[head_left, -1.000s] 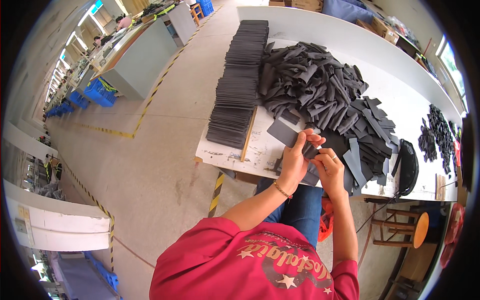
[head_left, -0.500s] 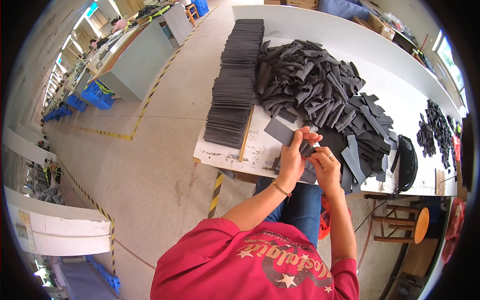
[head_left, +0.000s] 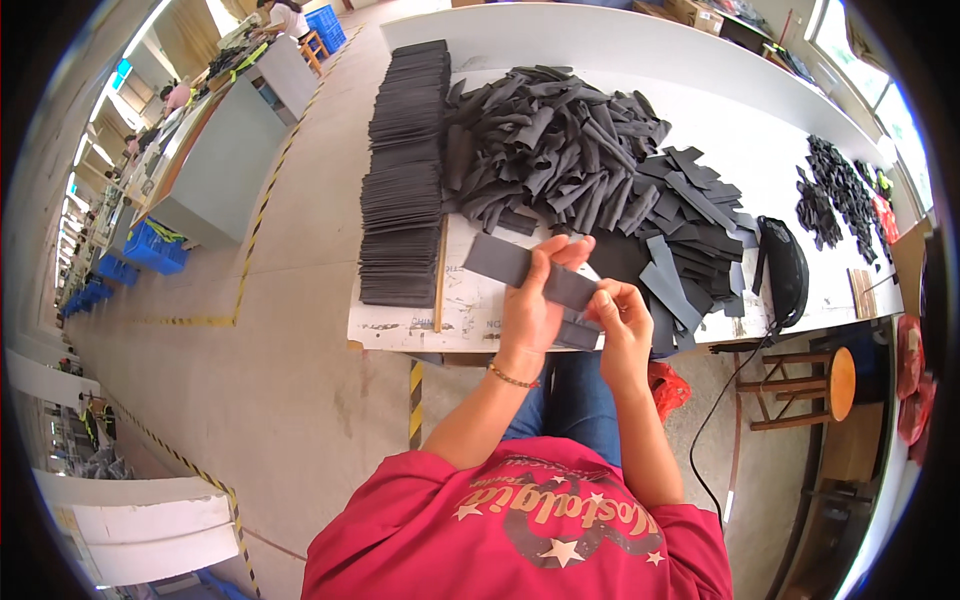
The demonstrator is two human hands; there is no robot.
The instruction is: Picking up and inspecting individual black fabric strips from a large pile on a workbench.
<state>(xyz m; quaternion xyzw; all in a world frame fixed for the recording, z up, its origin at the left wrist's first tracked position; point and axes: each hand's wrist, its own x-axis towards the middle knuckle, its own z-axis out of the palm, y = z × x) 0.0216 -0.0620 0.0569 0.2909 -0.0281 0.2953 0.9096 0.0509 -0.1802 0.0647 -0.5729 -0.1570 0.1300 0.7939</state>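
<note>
The fingers of the left hand [head_left: 535, 308] grasp a dark strip [head_left: 498, 260] across its middle, thumb on the upper face and the other fingers beyond it; the fingers of the right hand [head_left: 624, 322] pinch its right end between thumb and forefinger. The strip is held tilted above the front edge of the white surface [head_left: 393, 324], its free end pointing left. A beaded bracelet [head_left: 512, 378] circles the left wrist. Just below the hands, another dark piece [head_left: 577, 334] lies near the edge, partly hidden. Left of the hands, a thin wooden bar [head_left: 440, 280] runs beside a long, tidy row [head_left: 405, 180] of dark pieces packed face to face. Beyond the hands rises a loose heap [head_left: 550, 145] of curled dark pieces, and to its right spreads a pile [head_left: 690, 200] of flatter strips. Farther right stand a black pouch [head_left: 785, 270] and a smaller dark heap [head_left: 850, 195]. Below the surface, a red bag [head_left: 668, 388] sits near the person's legs, with a round stool [head_left: 840, 385] to its right.
</note>
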